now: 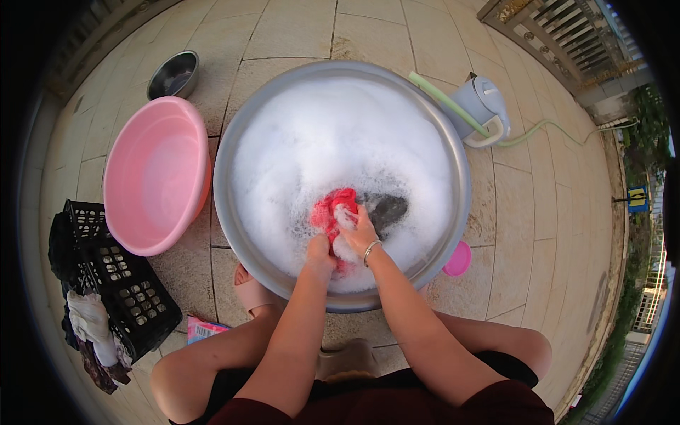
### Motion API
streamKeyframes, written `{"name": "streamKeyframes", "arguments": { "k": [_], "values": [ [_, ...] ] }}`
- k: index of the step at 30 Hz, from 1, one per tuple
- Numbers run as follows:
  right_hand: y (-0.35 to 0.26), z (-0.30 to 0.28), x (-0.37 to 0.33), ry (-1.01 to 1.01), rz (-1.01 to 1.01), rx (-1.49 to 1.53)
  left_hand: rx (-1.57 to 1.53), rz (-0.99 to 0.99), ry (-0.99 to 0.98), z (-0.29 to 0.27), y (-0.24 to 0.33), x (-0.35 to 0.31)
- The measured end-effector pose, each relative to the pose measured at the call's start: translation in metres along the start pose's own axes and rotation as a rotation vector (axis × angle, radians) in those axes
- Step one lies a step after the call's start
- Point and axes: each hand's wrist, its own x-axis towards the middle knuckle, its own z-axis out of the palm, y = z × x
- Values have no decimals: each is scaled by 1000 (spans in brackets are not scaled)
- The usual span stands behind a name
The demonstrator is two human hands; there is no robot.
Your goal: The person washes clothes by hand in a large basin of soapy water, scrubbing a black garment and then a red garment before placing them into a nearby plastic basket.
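A wide metal basin (225, 202) in front of me is filled with white suds (333, 127). Near its front side a wet red cloth (345, 196) is bunched up, partly covered in foam. My left hand (322, 251) is closed on the lower left part of the cloth, low in the suds. My right hand (363, 232), with a bracelet at the wrist, grips the cloth's right side, foam clinging to it. Beside the cloth, dark water or dark fabric (388, 211) shows through a gap in the foam; I cannot tell which.
To the left stand a pink tub (127, 191), a small metal bowl (152, 88) and a black crate (152, 312) with clothes (92, 322) over its side. A grey bucket (471, 103) with a green hose (453, 106) stands at the far right. A pink scoop (459, 259) lies nearer.
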Motion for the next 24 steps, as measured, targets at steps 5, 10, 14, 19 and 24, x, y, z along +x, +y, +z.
{"name": "streamKeyframes", "arguments": {
  "k": [5, 10, 14, 19, 24],
  "values": [
    [-33, 10, -29, 129, -258, -24, -307, 90, -173, 36, 42, -52],
    [-68, 24, -55, 116, -407, -252, -170, 104, -462, -12, 36, -16],
    [-40, 0, -3, 340, 87, -316, 0, 144, -227, 20, 5, -8],
    [-25, 15, -24, 189, -72, -208, 85, 332, -145, 16, 1, -14],
    [40, -5, 18, 61, 122, 528, -280, 77, -314, 57, 31, -50]
  ]
}}
